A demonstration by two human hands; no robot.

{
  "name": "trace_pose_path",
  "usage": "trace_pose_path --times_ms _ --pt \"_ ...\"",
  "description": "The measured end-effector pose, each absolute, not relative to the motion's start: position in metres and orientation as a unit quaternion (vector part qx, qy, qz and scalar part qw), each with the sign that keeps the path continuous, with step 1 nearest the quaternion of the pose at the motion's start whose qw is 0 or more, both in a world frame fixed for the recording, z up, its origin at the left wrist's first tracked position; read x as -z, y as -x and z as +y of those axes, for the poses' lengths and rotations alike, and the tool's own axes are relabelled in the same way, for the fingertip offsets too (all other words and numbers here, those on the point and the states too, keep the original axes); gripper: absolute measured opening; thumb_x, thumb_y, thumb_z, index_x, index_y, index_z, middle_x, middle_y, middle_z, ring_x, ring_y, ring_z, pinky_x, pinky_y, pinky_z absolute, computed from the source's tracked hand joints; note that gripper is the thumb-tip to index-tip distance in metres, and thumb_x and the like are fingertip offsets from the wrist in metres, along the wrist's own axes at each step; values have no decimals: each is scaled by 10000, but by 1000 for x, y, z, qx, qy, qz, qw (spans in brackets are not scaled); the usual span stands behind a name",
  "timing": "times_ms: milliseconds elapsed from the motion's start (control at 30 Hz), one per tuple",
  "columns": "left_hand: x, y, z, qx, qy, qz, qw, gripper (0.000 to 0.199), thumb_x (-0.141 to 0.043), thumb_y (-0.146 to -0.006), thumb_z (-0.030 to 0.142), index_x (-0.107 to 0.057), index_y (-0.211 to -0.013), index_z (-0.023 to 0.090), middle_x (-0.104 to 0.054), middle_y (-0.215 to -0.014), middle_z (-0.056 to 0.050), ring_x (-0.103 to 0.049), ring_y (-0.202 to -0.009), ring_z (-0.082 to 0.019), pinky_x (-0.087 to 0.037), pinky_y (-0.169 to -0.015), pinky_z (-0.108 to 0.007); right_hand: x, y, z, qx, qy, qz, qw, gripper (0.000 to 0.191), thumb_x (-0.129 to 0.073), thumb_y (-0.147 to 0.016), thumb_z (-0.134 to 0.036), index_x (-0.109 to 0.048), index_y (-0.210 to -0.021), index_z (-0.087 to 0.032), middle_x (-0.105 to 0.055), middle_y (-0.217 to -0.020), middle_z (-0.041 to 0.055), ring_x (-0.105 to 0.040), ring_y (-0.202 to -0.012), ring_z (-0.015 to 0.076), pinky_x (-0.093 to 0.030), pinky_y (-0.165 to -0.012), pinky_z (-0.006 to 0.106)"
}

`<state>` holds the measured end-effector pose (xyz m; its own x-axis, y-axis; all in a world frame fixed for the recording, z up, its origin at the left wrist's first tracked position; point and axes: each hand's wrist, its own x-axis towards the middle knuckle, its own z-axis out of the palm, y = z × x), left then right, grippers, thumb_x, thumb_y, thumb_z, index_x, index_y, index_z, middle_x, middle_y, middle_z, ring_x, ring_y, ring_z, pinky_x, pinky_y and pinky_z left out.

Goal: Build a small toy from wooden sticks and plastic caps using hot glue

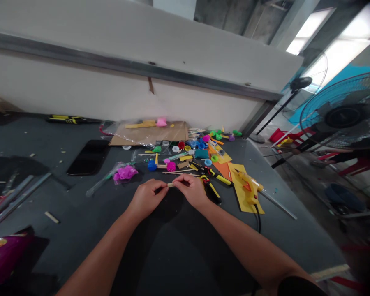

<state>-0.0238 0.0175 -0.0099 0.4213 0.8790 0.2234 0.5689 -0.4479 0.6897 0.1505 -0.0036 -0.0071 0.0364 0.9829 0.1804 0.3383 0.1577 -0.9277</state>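
Note:
A short pale wooden stick (170, 185) is pinched at both ends, low over the dark table. My left hand (147, 198) has its thumb and fingers closed on one end, and my right hand (192, 190) grips the other. Just beyond the hands lie a blue bottle cap (152, 165) and a magenta cap (171, 166) with a small piece of wood between them. Pliers with yellow-and-black handles (214, 190) rest right beside my right hand. Purple clay (125, 173) in clear wrapping sits beyond my left hand.
A yellow glue gun (249, 189) with a black cord lies on yellow sheets at the right. A black phone (89, 157) is at the left, near a cardboard piece (151, 133). Several coloured caps and sticks cover the back. A standing fan (342, 117) is off the table's right side.

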Motion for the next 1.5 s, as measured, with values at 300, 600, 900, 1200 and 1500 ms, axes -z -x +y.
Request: trace_pose_path --times_ms 300,600,900,1200,1500 --pt "11 24 17 -288 -799 453 271 160 -518 -807 280 -663 -776 219 -644 -750 2 -585 -706 -133 -406 -635 -233 7 -153 -5 -299 546 -643 446 96 -585 -768 -232 -662 -742 -180 -645 -693 5 -577 -648 126 -429 -600 218" --pt "9 24 16 -291 -799 451 272 183 -500 -807 297 -659 -755 222 -645 -735 -1 -589 -695 -143 -418 -629 -240 2 -151 -5 -280 552 -656 431 91 -582 -770 -220 -659 -734 -188 -651 -696 7 -579 -652 131 -430 -599 228" --pt "9 25 17 -295 -789 460 283 170 -514 -783 289 -672 -762 230 -651 -745 6 -594 -695 -143 -416 -640 -241 4 -157 -6 -244 517 -692 442 174 -522 -821 -203 -692 -858 -215 -697 -857 37 -621 -836 166 -466 -747 286" --pt "8 25 18 -287 -742 470 383 249 -488 -801 365 -642 -687 206 -651 -667 25 -559 -587 -123 -407 -563 -222 4 -163 -10 -205 477 -747 415 354 -605 -773 -243 -593 -1125 -271 -647 -1039 44 -599 -885 170 -492 -785 307" --pt "0 23 15 -288 -691 464 473 245 -524 -774 399 -660 -746 197 -652 -673 17 -501 -484 -88 -392 -477 -200 15 -157 -6 -266 515 -692 431 217 -594 -795 -230 -664 -994 -277 -689 -917 17 -646 -786 157 -530 -749 308"
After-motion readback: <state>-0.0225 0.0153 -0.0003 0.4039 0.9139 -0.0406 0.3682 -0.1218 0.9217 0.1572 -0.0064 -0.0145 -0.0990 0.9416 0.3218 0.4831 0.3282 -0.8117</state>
